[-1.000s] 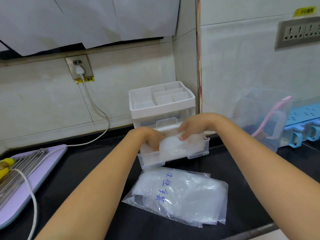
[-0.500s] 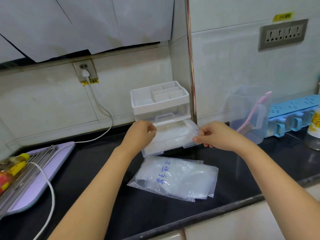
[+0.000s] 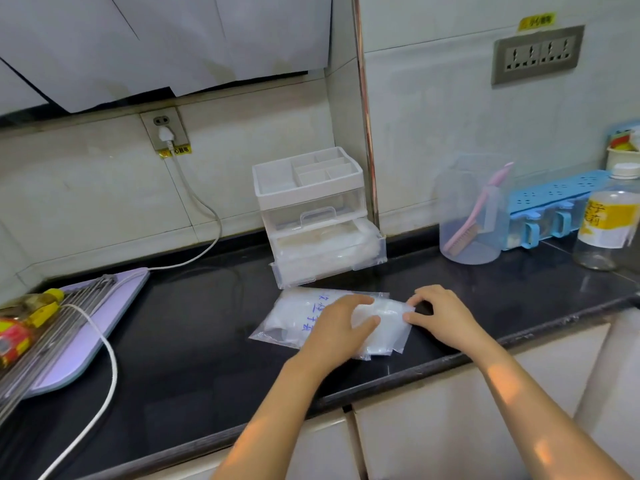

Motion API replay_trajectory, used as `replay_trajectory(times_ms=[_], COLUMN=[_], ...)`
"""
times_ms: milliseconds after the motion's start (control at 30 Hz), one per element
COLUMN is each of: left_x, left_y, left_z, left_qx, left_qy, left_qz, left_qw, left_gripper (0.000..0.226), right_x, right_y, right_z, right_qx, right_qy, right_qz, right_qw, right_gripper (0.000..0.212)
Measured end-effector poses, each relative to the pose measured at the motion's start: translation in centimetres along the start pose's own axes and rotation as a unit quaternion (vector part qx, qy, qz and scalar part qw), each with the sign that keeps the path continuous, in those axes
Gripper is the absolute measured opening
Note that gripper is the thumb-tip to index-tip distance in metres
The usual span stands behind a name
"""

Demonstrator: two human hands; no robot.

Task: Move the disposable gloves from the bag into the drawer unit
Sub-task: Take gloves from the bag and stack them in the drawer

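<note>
loc: home kitchen | evid: blk counter (image 3: 194, 341), tiled wall (image 3: 86, 188), cutting brd (image 3: 104, 327), spice rack (image 3: 554, 195), wall sockets (image 3: 538, 53)

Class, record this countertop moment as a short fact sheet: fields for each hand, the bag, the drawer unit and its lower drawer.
bag: flat on the black counter, in front of the drawer unit
left hand: grips the bag's right part
right hand: pinches the bag's right edge
drawer unit: stands in the wall corner
lower drawer: pulled out, gloves inside
</note>
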State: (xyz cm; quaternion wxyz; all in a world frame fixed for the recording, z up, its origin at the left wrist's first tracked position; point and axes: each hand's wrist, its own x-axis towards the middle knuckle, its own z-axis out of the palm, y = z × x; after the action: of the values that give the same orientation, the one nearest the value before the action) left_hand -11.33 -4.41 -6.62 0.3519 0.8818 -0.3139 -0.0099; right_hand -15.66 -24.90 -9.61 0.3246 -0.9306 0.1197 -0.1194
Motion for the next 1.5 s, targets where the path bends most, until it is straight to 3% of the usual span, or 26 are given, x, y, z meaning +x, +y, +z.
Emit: replay_trajectory(times_ms=[200,667,833,900,967,1000,1133,1267,1400,1500], left_x=[-1.1,-1.1,-1.2,-1.3,-1.2,-1.2,-1.4,-1.5,-1.5,-1.4], left_y=[-0.5,-0.9,-1.1,-1.2,-1.3,-1.3,-1.0,-0.9,-1.0,-1.0], left_z=[3.1,3.9,4.0,4.1,4.0,4.0,3.9,3.8,4.0,3.8], left_qx=[0.043,0.101,0.098,0.102,0.105,0.107,0.102,0.096,0.089,0.069], left_qy=[-0.068,-0.060,-0.057,-0.058,-0.060,-0.060,-0.055,-0.050,-0.053,-0.054], left_qz=[0.002,0.009,0.007,0.007,0.005,0.006,0.004,0.003,0.000,-0.008], left_qw=[0.997,0.993,0.994,0.993,0.993,0.992,0.993,0.994,0.995,0.996], left_gripper=[0.048,0.046,0.046,0.046,0.047,0.047,0.047,0.046,0.046,0.046], right_x=[-0.6,-1.7,-2.1,-2.3,-2.5,-2.5,-2.2,-2.5,-3.7,-4.7], right_y=[0.0,-0.1,0.0,0.1,0.0,0.0,-1.1,-1.9,-3.1,-4.3], right_z=[-0.5,-0.3,-0.6,-0.8,-1.3,-1.6,-1.7,-2.3,-6.5,-10.5], right_qx=[0.160,0.273,0.419,0.482,0.563,0.568,0.449,0.390,0.394,0.344], right_qy=[0.033,0.077,0.166,0.221,0.208,0.182,0.062,0.052,0.115,0.043], right_qz=[0.019,0.056,0.130,0.170,0.185,0.189,0.212,0.180,0.124,0.036], right_qw=[0.986,0.957,0.883,0.831,0.778,0.780,0.866,0.901,0.903,0.937], right_gripper=[0.002,0.012,0.018,0.022,0.026,0.030,0.036,0.025,0.029,0.036])
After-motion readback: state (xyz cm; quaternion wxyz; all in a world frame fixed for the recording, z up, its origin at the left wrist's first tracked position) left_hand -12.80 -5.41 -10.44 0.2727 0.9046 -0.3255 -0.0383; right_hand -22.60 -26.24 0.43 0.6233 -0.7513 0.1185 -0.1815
